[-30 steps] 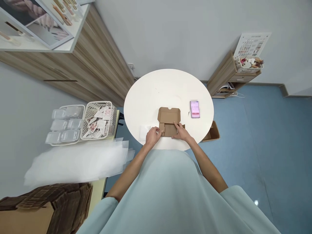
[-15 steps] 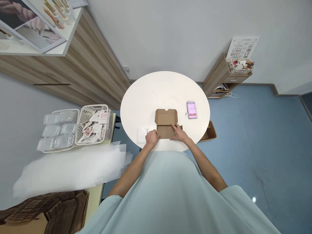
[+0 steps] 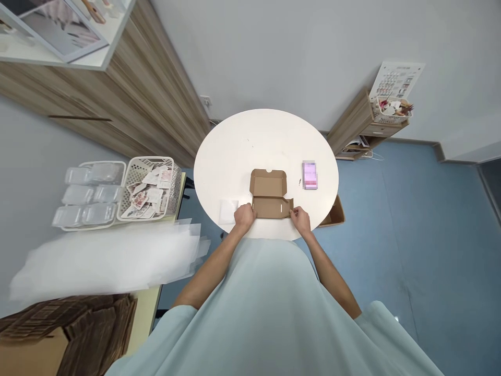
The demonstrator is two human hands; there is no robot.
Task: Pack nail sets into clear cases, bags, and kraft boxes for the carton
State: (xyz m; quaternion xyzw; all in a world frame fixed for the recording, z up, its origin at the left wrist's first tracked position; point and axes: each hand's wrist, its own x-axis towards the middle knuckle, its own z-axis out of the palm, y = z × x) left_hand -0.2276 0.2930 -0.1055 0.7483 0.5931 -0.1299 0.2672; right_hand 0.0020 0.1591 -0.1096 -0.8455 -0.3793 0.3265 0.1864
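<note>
A small brown cardboard box lies partly folded near the front edge of the white round table, its lid laid back away from me. My left hand is closed on the box's left side wall. At the right end, the fingers of my right hand pinch the side flap, which sticks outward. Beside my left hand is a thin clear plastic sheet or bag. A phone-like thing, blurred out in pink and purple, lies to the right of the box.
On the left side table are a basket of printed cards, clear plastic boxes, a stack of translucent bags and flat cardboard pieces. A brown open box stands below the table's right edge. A wooden cabinet stands at the back right.
My right hand has moved from the box's inside to the right and now holds the right end flap, which is folded out. My left hand stays at the left side.
</note>
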